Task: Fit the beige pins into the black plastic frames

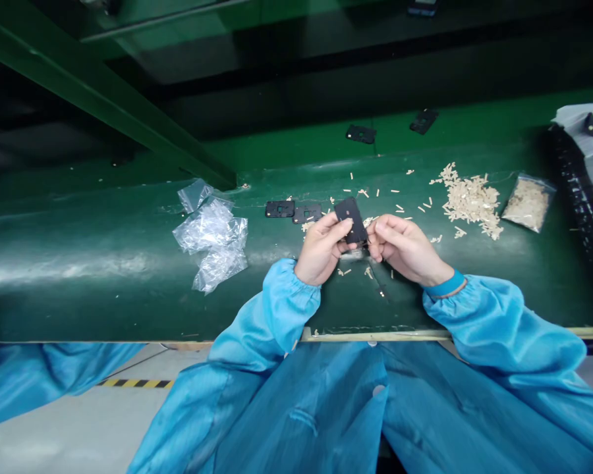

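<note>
My left hand (322,247) and my right hand (404,247) meet over the green belt (103,263), both pinched on a small black plastic plate (352,217) that stands tilted between them. The left thumb and fingers grip its lower left edge. Fingertips of the right hand press at its lower right corner; anything small held there is hidden. Just beyond the hands, two more black plates (292,210) lie flat on the belt.
A heap of small beige pins (470,199) lies to the right, with loose ones scattered toward the hands. A clear bag of pins (528,203) sits beside it. Crumpled empty bags (211,234) lie left. Two black plates (360,133) rest farther back.
</note>
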`<state>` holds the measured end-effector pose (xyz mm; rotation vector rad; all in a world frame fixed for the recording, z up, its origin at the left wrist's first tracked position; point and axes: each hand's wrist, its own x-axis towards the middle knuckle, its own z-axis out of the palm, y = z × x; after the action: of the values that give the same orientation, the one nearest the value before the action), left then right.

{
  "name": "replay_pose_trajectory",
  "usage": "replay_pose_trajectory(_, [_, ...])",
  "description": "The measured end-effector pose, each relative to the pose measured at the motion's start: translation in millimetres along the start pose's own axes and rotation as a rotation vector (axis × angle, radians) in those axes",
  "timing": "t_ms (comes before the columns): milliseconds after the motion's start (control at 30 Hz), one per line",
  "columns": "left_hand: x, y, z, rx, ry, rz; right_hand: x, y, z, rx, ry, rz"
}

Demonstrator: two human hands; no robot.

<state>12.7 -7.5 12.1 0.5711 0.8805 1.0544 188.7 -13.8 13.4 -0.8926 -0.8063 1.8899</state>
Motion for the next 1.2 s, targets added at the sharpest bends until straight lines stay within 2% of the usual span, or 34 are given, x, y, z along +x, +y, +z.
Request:
replay_pose_trajectory(133, [3,0,-1.4,0.057,0.113,0.166,1,3,-2,-0.059,0.030,-0.006])
replay_pose_trajectory(367, [3,-3,-1.4,0.093,0.105,0.237,2,7,4,0.035,-0.017,0.082])
replay_pose_trajectory(600, [1,-5,1.5,0.084,0.096,0.226,0,6,3,0.067,-0.075,0.109])
replay_pose_trajectory(800, [-5,-6,5.0,0.016,0.137,0.115,-2,8,4,0.094,-0.101,0.093])
replay_pose_trajectory(1200, [-12,-10,12.1,-0.058,0.171,0.098,-7,15,20,0.087,-0.013,0.020])
